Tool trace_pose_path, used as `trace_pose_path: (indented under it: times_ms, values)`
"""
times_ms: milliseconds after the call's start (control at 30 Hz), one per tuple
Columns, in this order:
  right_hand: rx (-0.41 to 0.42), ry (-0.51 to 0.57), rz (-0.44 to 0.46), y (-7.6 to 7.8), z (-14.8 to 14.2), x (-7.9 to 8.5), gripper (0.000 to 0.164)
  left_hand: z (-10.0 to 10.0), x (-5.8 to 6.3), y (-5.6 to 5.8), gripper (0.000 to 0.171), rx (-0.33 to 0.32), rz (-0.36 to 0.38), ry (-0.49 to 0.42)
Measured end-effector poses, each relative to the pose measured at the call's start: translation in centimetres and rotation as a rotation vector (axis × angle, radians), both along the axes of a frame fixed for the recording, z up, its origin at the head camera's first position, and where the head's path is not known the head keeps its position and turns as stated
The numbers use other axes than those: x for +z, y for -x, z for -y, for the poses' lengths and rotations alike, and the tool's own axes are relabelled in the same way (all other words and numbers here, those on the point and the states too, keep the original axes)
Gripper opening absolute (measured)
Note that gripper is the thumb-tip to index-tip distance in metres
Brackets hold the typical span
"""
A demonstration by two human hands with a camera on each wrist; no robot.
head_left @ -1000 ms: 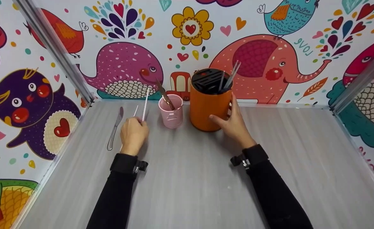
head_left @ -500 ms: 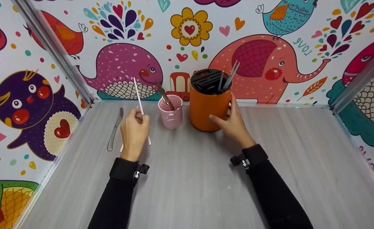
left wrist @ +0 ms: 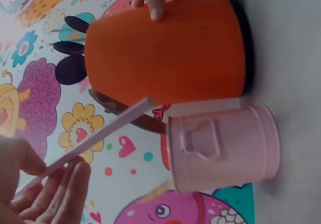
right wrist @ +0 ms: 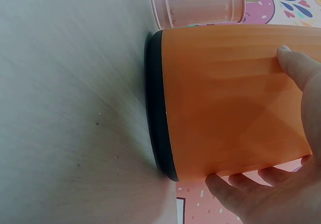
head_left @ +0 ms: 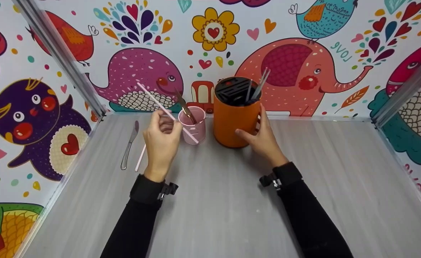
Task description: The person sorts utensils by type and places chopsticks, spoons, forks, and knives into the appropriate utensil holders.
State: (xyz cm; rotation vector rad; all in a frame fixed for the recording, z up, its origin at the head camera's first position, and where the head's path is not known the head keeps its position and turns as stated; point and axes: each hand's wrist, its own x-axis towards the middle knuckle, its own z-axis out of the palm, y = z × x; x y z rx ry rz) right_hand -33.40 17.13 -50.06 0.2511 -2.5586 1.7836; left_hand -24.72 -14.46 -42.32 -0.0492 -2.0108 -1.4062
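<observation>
My left hand (head_left: 162,143) pinches a pale pink straw (head_left: 151,96) between thumb and fingers. The straw slants, and in the left wrist view its free end (left wrist: 143,106) is above rim height of the small pink bucket (left wrist: 225,148), outside it. Inside that bucket (head_left: 195,134) leans a table knife (head_left: 186,108), blade up. My right hand (head_left: 266,139) holds the side of an orange knife block (head_left: 231,123), thumb on the front and fingers round the right side, as the right wrist view shows. Thin clear sticks (head_left: 262,84) stand in its black slotted top (head_left: 235,89).
A second pink straw (head_left: 140,159) lies on the grey table (head_left: 210,200), partly hidden by the left hand. Left of it lies a metal butter knife (head_left: 128,147). Printed cartoon panels with metal corner posts (head_left: 61,57) close off the back and both sides.
My left hand has lifted the straw, tilted it and carried it right towards the pink bucket, uncovering the other straw on the table. My right hand and the knife block have stayed put.
</observation>
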Motion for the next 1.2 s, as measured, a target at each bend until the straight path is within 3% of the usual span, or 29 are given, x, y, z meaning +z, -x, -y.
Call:
trace_pose_path:
  times_ms: [300,567,700,900,1200]
  values:
    - [0.003,-0.005,-0.003,0.0,0.1,0.0,0.133,-2.7,2.3,0.8,0.019,-0.124,-0.105,-0.082]
    - [0.007,-0.011,-0.003,0.0,0.0,0.0,0.133,-5.2,4.4,1.7,0.017,-0.202,-0.225,-0.263]
    - [-0.001,-0.01,0.004,0.0,0.1,0.0,0.133,-6.5,5.3,2.3,0.025,-0.218,-0.249,-0.323]
    - [0.001,-0.005,-0.007,-0.1,0.1,0.1,0.131,-7.8,6.2,2.9,0.028,-0.192,-0.263,-0.294]
    - [0.001,0.0,0.012,-0.2,0.1,0.2,0.13,-9.0,6.8,3.3,0.022,-0.231,-0.292,-0.275]
